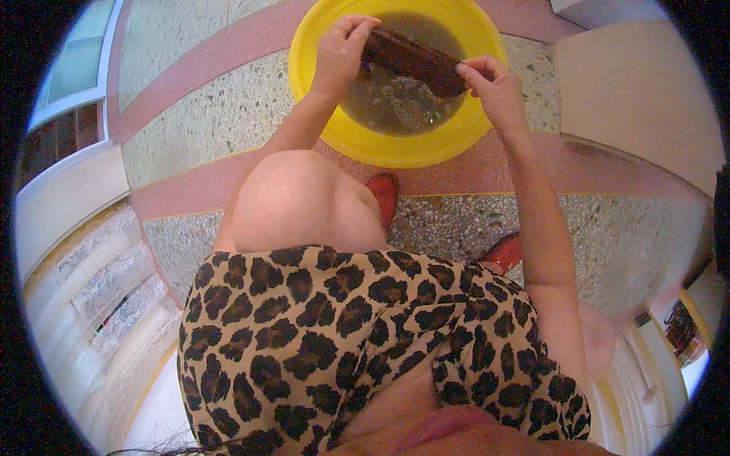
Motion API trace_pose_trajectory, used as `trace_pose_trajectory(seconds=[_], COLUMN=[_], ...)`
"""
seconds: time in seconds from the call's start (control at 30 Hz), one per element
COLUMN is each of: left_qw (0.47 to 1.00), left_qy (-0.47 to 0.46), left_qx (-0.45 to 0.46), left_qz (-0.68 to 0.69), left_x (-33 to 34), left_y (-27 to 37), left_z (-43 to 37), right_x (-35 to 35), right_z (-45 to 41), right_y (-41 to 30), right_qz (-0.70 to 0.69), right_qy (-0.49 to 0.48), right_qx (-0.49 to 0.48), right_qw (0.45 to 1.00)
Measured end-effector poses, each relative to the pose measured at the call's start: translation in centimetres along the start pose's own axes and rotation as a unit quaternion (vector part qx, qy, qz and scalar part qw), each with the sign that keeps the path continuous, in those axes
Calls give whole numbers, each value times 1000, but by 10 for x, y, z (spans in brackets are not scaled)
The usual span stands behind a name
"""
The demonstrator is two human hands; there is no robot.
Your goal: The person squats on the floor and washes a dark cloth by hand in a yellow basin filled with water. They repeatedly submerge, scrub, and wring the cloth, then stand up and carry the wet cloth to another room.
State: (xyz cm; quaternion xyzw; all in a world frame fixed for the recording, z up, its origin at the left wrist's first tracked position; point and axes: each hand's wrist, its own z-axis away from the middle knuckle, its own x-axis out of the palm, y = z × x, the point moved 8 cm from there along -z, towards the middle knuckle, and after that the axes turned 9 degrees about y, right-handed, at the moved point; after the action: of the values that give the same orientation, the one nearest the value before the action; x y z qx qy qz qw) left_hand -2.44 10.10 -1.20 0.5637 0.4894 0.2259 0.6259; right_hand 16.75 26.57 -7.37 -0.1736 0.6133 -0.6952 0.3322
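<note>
A dark brown wet cloth (pixel 413 60) is stretched between my two hands over a round yellow plastic basin (pixel 388 151). My left hand (pixel 342 54) pinches its left end between thumb and fingers, above the basin's left side. At the right rim, my right hand (pixel 493 85) grips the other end with thumb and fingertips. Murky water (pixel 382 114) with some foam or bubbles lies in the basin, just below the cloth. The cloth's far lower side is partly hidden by its own folds, so I cannot tell what kind of item it is.
The basin stands on a speckled terrazzo floor (pixel 217 119) with pink bands, in front of my red shoes (pixel 383 199). A beige panel or wall (pixel 633 97) is at the right. White lace fabric (pixel 108 279) hangs or lies at the lower left, below a framed window or door (pixel 80 51).
</note>
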Motion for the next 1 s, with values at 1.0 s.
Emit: trace_pose_trajectory(seconds=[1.0], left_qw=[829], left_qy=[-83], left_qx=[-387], left_qz=[395], left_x=[80], left_y=[-21], left_z=[44], right_x=[80], right_z=[58], right_y=[-112], right_qz=[77], right_qy=[64], right_qx=[-373], right_qw=[922])
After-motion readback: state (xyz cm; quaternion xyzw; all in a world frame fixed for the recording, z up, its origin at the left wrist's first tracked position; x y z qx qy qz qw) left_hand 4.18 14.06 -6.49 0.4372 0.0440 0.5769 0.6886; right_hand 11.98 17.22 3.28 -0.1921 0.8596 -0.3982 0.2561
